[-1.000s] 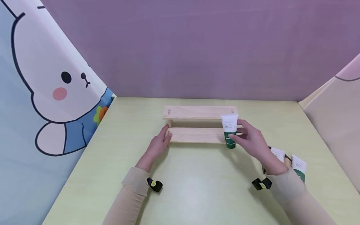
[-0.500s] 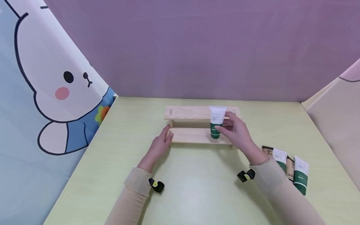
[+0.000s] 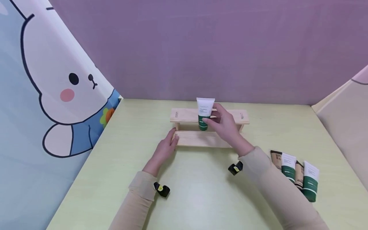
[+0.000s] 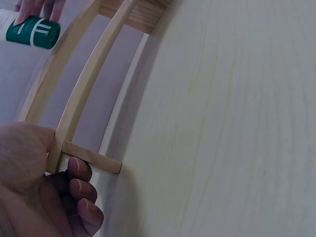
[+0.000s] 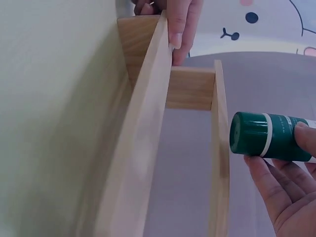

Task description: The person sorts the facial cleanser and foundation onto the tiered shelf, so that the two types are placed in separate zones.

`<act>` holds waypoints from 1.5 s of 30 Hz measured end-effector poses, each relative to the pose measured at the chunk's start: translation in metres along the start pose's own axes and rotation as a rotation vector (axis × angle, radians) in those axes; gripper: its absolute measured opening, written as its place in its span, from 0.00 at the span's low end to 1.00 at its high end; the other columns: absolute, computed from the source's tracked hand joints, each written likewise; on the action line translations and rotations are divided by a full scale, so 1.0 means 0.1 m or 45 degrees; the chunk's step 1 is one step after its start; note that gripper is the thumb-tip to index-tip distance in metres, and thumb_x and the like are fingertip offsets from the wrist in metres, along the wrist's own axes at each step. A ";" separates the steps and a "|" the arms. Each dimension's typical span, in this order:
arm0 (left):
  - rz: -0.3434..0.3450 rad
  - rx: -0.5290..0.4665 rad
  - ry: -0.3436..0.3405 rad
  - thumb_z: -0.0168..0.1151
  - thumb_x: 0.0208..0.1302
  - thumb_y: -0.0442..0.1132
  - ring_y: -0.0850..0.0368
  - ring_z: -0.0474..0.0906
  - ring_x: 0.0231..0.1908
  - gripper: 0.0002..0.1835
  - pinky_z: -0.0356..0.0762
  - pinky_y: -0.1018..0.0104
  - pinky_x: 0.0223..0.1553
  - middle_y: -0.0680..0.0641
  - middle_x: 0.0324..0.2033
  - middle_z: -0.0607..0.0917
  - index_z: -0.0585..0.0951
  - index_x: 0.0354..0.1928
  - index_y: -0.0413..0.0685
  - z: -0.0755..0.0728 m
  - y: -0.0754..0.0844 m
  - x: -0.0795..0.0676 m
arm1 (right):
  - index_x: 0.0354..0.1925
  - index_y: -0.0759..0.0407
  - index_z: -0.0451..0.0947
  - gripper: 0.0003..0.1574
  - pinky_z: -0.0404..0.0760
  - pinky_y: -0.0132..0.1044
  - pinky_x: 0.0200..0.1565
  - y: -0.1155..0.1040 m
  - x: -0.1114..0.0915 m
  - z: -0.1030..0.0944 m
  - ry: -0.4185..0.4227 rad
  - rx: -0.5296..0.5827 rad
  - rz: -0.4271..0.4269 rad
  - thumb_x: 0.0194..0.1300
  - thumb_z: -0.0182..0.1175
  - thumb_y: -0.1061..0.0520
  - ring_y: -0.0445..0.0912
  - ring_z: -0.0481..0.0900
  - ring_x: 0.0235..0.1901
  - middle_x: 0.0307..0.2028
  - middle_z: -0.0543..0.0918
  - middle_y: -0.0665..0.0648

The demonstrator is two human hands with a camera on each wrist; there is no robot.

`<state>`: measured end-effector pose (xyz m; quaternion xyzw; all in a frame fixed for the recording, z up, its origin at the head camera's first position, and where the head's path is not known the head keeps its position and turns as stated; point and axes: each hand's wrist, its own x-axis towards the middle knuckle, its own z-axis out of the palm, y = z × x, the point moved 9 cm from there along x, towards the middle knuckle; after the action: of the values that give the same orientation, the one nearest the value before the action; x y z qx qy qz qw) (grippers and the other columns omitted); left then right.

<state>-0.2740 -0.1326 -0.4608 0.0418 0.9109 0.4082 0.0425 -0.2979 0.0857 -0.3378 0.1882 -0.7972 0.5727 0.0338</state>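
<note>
My right hand [image 3: 225, 126] pinches a white and green squeeze tube [image 3: 204, 110] between thumb and fingers, its green cap end down. In the head view the tube is in front of the upper board of a two-step wooden rack [image 3: 189, 139]. In the right wrist view the green cap [image 5: 249, 134] is beside the upper board, with a gap between them. My left hand [image 3: 165, 147] grips the left end of the rack's lower step. Its thumb lies over the board and its fingers curl beneath, as the left wrist view shows.
Several tubes lie side by side on the table at right: a white and green tube [image 3: 310, 182], a brown tube [image 3: 299, 175], another white and green one [image 3: 288, 166] and another brown one [image 3: 276, 159]. A purple backdrop [image 3: 201, 48] borders the table's far edge.
My right hand has carried the tube leftward and up, from the rack's right end to before the upper step. The tubes at right have come into fuller view. My left hand keeps its grip.
</note>
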 end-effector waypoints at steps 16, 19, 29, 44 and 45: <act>-0.026 0.001 -0.004 0.42 0.77 0.53 0.34 0.67 0.63 0.29 0.64 0.41 0.62 0.36 0.66 0.70 0.55 0.75 0.57 0.02 -0.04 0.01 | 0.63 0.57 0.68 0.30 0.80 0.43 0.50 -0.08 0.48 0.42 0.016 0.029 -0.043 0.65 0.65 0.59 0.52 0.80 0.52 0.57 0.78 0.61; -0.035 -0.004 -0.016 0.42 0.77 0.54 0.34 0.67 0.63 0.29 0.64 0.41 0.62 0.36 0.66 0.70 0.55 0.76 0.58 0.03 -0.03 0.01 | 0.63 0.57 0.68 0.29 0.79 0.42 0.52 -0.06 0.52 0.46 0.023 -0.009 -0.052 0.66 0.64 0.60 0.52 0.79 0.54 0.57 0.79 0.62; -0.030 -0.008 0.000 0.42 0.77 0.54 0.36 0.67 0.64 0.29 0.63 0.41 0.62 0.37 0.65 0.71 0.55 0.75 0.59 0.00 -0.01 -0.02 | 0.65 0.55 0.66 0.30 0.81 0.42 0.49 0.01 0.56 0.54 0.022 -0.116 -0.040 0.68 0.62 0.56 0.54 0.82 0.48 0.53 0.80 0.62; -0.018 -0.021 -0.006 0.43 0.77 0.53 0.36 0.71 0.60 0.29 0.64 0.41 0.62 0.35 0.51 0.81 0.56 0.75 0.58 -0.01 -0.04 -0.03 | 0.52 0.62 0.78 0.18 0.80 0.40 0.45 0.08 -0.05 0.03 0.072 -0.233 0.028 0.67 0.63 0.56 0.47 0.82 0.40 0.43 0.85 0.56; -0.022 -0.025 -0.007 0.43 0.77 0.53 0.36 0.72 0.60 0.29 0.64 0.41 0.62 0.35 0.49 0.82 0.56 0.75 0.58 -0.02 -0.05 -0.02 | 0.51 0.62 0.78 0.16 0.80 0.40 0.44 0.09 -0.12 -0.01 0.057 -0.251 0.035 0.67 0.63 0.57 0.48 0.82 0.39 0.41 0.85 0.56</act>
<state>-0.2719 -0.1376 -0.4635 0.0347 0.9071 0.4166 0.0492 -0.2899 0.0925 -0.3485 0.1601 -0.8511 0.4960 0.0622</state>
